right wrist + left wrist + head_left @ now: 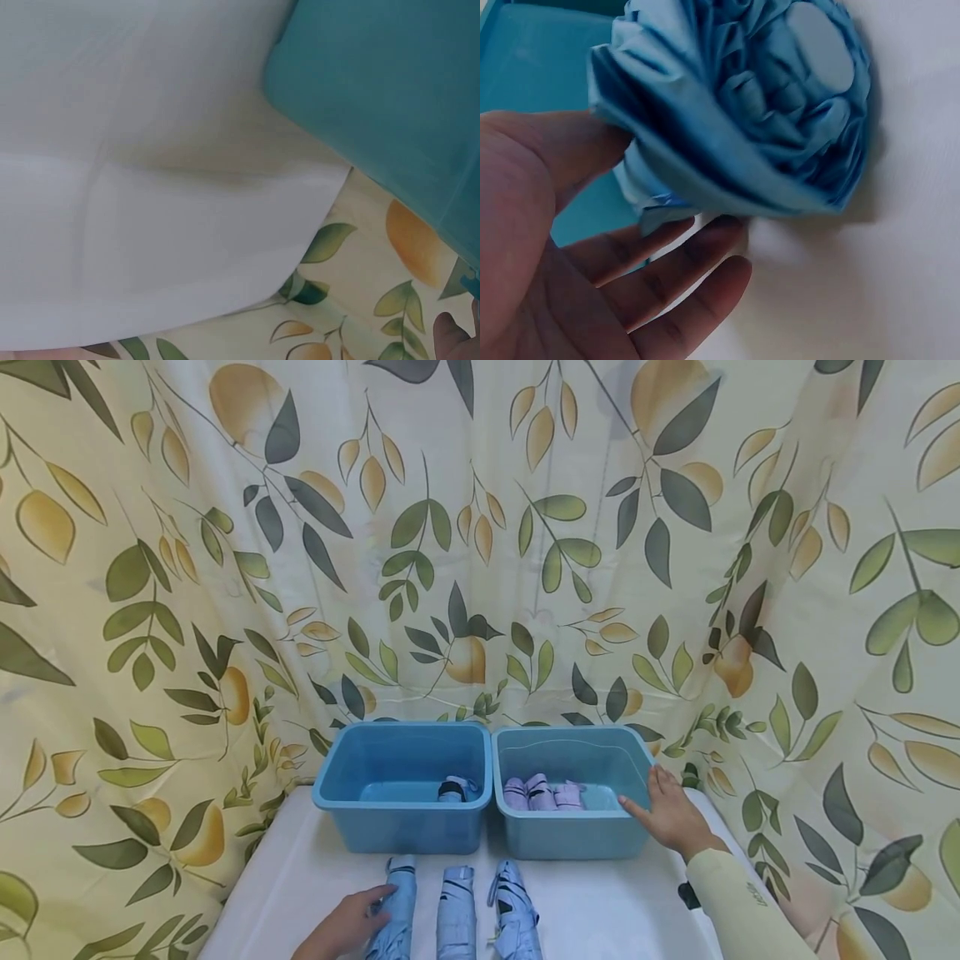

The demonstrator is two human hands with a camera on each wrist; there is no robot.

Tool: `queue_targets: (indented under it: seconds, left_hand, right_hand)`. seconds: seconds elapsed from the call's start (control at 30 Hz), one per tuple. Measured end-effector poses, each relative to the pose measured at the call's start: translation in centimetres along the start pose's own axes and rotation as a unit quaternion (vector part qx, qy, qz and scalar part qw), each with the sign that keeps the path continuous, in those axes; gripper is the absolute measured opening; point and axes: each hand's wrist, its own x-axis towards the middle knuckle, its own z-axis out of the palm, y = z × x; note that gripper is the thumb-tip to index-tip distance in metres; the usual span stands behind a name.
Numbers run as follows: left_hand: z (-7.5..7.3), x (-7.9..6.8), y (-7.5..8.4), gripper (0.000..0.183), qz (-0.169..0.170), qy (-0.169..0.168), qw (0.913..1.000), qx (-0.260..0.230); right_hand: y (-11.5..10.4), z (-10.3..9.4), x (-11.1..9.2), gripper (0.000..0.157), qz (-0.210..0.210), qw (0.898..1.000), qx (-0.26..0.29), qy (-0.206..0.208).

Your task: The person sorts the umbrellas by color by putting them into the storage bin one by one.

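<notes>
In the head view, three folded light-blue umbrellas lie side by side in front of two bins. My left hand (pixel 352 920) is at the leftmost folded umbrella (pixel 397 902). In the left wrist view its thumb (pixel 585 146) and curved fingers take the side of the bunched blue fabric (pixel 705 150), whose end shows a pale oval cap. My right hand (pixel 675 814) rests at the right side of the pale teal bin (pixel 577 839), fingers extended over the rim and thumb spread. In that bin lie several folded lilac umbrellas (pixel 540 793).
Left of the teal bin stands a darker blue bin (pixel 408 828) with a small blue rolled umbrella (pixel 452 790) inside. The middle umbrella (pixel 456 910) and the right one (pixel 514 914) lie on the white table (pixel 600 910). A leaf-patterned curtain (pixel 480 568) surrounds the table.
</notes>
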Motion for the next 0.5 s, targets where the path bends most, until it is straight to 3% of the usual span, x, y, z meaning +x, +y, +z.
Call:
queue_targets:
  seconds: [0.13,0.3,0.5]
  left_hand:
    - [1.0,0.5,0.2,0.047,-0.008,0.008,0.9999,-0.008]
    - [1.9,1.2,0.7,0.051,0.027,0.016,0.9995,-0.002]
    - [2.4,1.5,1.4,0.049,0.024,0.027,0.9992,-0.013]
  right_hand:
    - [0.1,0.0,0.0,0.111,0.002,1.000,0.001,-0.002]
    - [0.2,0.0,0.1,0.113,0.002,1.000,0.001,-0.004]
    - [0.2,0.1,0.2,0.113,0.000,1.000,0.000,-0.004]
